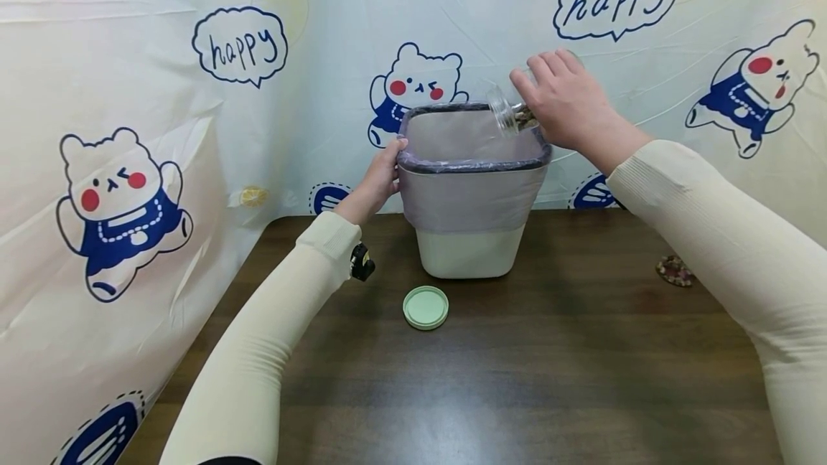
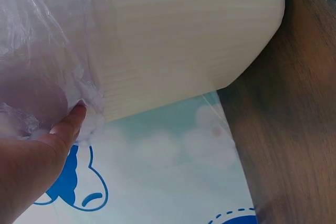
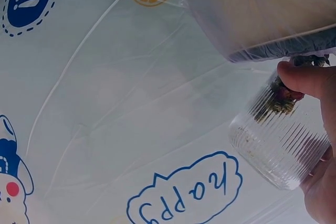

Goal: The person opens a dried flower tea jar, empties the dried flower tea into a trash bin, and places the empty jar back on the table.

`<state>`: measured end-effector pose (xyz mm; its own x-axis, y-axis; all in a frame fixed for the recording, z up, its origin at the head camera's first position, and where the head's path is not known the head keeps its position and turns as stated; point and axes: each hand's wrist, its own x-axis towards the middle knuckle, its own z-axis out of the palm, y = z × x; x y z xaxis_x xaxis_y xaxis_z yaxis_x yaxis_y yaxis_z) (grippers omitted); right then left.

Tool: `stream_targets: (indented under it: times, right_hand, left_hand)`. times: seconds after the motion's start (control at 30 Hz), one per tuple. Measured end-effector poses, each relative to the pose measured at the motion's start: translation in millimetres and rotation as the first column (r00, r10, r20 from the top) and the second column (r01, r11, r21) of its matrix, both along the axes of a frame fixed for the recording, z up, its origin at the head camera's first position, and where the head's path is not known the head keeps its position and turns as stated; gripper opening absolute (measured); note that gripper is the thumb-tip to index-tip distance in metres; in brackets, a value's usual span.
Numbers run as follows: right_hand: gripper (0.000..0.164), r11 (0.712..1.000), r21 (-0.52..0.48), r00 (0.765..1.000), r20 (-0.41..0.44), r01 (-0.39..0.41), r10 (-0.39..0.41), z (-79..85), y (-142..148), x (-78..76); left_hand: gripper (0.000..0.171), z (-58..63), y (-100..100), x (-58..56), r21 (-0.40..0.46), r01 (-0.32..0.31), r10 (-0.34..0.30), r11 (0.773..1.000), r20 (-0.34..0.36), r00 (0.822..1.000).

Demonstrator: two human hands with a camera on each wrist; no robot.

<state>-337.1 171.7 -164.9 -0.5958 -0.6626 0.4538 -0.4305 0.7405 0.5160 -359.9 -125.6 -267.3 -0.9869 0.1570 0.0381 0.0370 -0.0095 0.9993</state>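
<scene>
Currently, the right hand (image 1: 563, 102) curls its fingers (image 1: 540, 67) round a clear jar (image 3: 286, 137) tilted over a lined bin (image 1: 474, 210), whose rim (image 1: 474, 166) the left hand (image 1: 377, 181) grips, while a green lid (image 1: 426, 307) lies on the table (image 1: 549, 379) in front.

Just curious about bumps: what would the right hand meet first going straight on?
Probably the printed curtain behind the bin: the right hand, gripping the tilted jar, points that way, though depth is unclear.

The left arm (image 1: 271, 350) stretches forward to the bin (image 1: 468, 257), the left hand (image 1: 380, 176) holding its left side near the rim; the right arm (image 1: 730, 242) reaches higher, the right hand (image 1: 565, 102) gripping above the bin's right rim.
</scene>
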Motion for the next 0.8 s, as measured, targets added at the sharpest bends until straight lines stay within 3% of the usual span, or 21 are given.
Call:
stream_targets:
  times: [0.8]
  right_hand:
    - [0.060, 0.999, 0.042, 0.999, -0.039, -0.026, 0.028, -1.6, 2.7, -2.6]
  left_hand:
    - [0.064, 0.8, 0.1, 1.5, -0.011, 0.000, 0.000, 1.000, -0.003, 1.000]
